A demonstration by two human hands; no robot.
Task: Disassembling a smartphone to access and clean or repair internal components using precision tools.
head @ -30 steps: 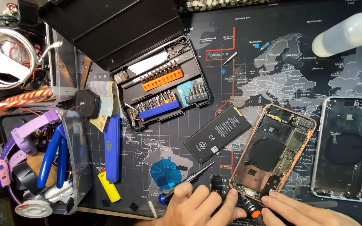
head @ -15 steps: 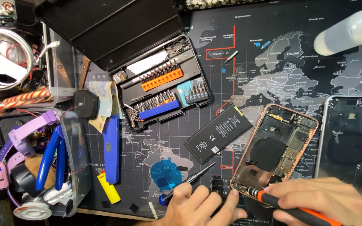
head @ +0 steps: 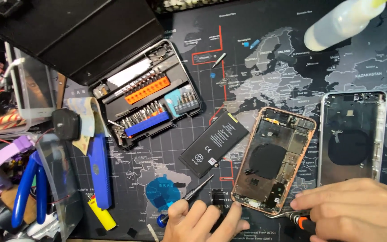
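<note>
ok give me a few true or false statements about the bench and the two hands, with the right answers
1. The right hand holds a screwdriver with an orange and black grip at the bottom edge of the rose-gold phone frame. True.
2. The black battery sits inside that frame. False: it lies on the mat to the left of the frame.
3. The bit case is open. True.
4. The left hand grips the blue pliers. False: it rests on the mat at the frame's lower left corner; the pliers lie far left.
5. A second, silver frame lies right of the rose-gold one. True.
</note>
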